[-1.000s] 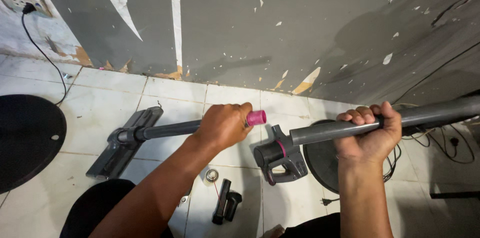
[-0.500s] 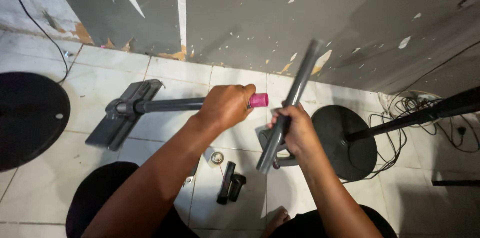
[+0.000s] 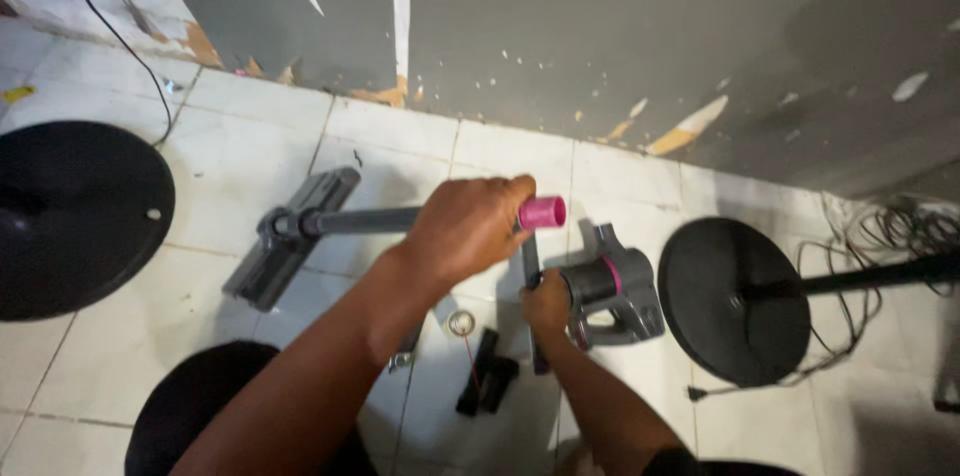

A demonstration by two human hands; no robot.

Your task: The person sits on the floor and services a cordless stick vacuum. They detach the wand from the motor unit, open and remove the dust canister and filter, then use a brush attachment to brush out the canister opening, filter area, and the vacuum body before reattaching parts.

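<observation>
Gripping a grey vacuum wand (image 3: 360, 221) near its pink end (image 3: 543, 212), left hand (image 3: 470, 231) closed, right hand (image 3: 547, 304) wrapped round the grey vacuum body (image 3: 612, 296) on the tiled floor (image 3: 390, 156), fingers partly hidden, long grey tube raised earlier now lowered, mostly out of sight

Two hands: the left hand (image 3: 470, 228) and the right hand (image 3: 547, 302). Two round black bases, one at nine o'clock (image 3: 75, 216), one at three o'clock (image 3: 735, 298). One grey wand (image 3: 365, 221) with one pink tip (image 3: 543, 212). One grey motor body (image 3: 612, 296). One flat floor head (image 3: 290, 238).
</observation>
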